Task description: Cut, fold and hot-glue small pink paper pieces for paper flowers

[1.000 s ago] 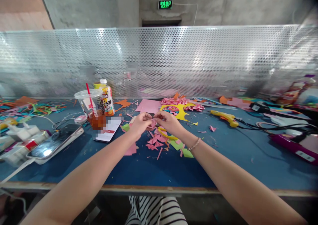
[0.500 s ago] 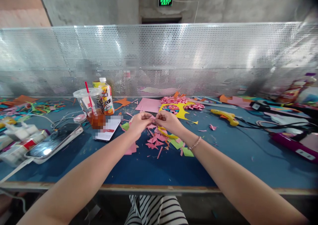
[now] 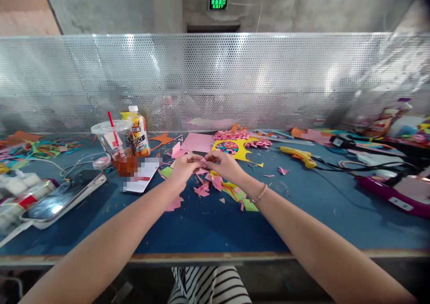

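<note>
A small piece of pink paper is pinched between the closed fingertips of the left hand and right hand, which nearly touch. Left of the fingers, a clear plastic cup is seen. On the near side, creased pink scraps are strewn. Right of and beyond the fingers, a yellow sheet is cut into ragged curves; farther right, a glue gun is laid. Nearer than the scraps, smooth blue table is bounded by a straight front edge.
</note>
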